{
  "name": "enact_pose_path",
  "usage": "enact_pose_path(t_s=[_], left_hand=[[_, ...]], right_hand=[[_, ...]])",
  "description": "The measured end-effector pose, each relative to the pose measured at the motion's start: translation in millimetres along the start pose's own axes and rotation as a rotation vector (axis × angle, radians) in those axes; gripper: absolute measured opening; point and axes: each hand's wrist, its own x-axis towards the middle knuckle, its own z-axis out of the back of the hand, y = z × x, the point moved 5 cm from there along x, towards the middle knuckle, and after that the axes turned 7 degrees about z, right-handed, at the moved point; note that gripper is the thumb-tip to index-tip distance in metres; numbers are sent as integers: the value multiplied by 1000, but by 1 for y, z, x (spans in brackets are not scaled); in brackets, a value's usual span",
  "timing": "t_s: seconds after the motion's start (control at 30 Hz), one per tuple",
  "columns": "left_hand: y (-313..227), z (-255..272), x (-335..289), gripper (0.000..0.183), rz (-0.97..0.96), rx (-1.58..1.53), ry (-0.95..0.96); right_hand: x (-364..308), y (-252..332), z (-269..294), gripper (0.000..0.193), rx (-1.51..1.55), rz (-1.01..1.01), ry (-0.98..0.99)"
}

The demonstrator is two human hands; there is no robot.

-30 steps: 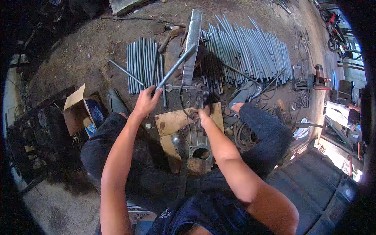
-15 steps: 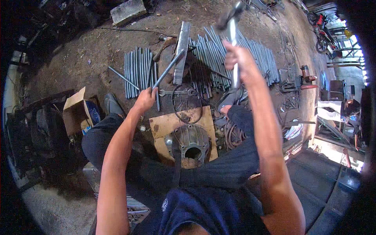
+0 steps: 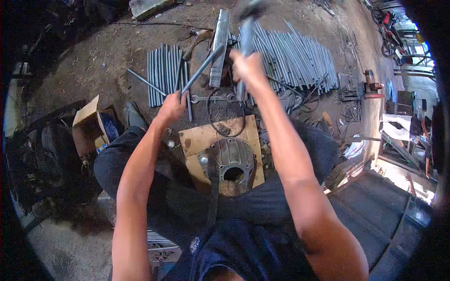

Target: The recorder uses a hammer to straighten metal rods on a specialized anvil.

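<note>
My left hand (image 3: 172,107) is closed around a grey metal rod (image 3: 198,74), which slants away to the right. The rod's far end lies on a long, bright-topped steel block (image 3: 220,49). In my right hand (image 3: 248,71) is a hammer (image 3: 246,40), gripped by its pale metal handle; its dark head is raised beyond the block and smeared by motion. Just left of the block, similar rods (image 3: 161,70) lie side by side on the ground. A larger spread of rods (image 3: 300,58) covers the ground to the right.
Between my legs a cast metal housing (image 3: 229,157) sits on flattened cardboard (image 3: 191,149). A wrench (image 3: 201,99) and a dark cable loop (image 3: 209,117) lie beyond it. An open cardboard box (image 3: 89,131) stands at left. A concrete block (image 3: 149,7) lies far off.
My right hand has swung the hammer leftward, closer to the steel block. My left hand keeps its hold on the rod, whose end stays on the block. My right knee has shifted outward.
</note>
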Motion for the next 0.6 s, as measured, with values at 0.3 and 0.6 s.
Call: enact_pose_path(t_s=[0.3,0.6], left_hand=[[32,13,-14,47,49,-35,32],[4,25,-14,53,192,-148,135]], right_hand=[[-58,-97,3,18,474,-811,170],[-219,-217,-93,11,547,-1291,283]])
